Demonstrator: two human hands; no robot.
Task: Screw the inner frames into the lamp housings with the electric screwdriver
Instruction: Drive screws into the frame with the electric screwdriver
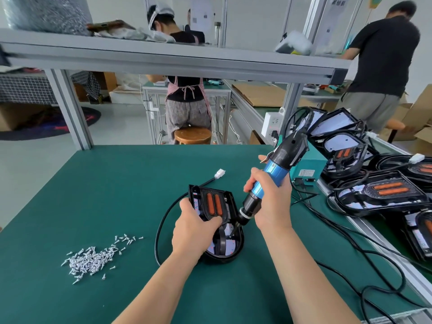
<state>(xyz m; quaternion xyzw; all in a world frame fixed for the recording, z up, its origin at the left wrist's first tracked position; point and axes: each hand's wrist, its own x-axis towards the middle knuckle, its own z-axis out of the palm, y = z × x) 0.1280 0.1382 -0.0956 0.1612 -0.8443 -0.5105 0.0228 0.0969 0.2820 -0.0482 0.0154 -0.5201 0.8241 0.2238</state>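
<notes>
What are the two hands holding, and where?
Right hand grips the screwdriver around its blue body; left hand grips the lamp housing by its left edge.

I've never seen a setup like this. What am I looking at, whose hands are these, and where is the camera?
There is no robot here: a person is working, and the single picture comes from a camera worn on their head, looking down at their own hands. The left hand holds a black lamp housing steady on the green table. The right hand grips a blue electric screwdriver, its tip pointed down into the housing. A pile of small silver screws lies to the left, and more housings are stacked on the right.
</notes>
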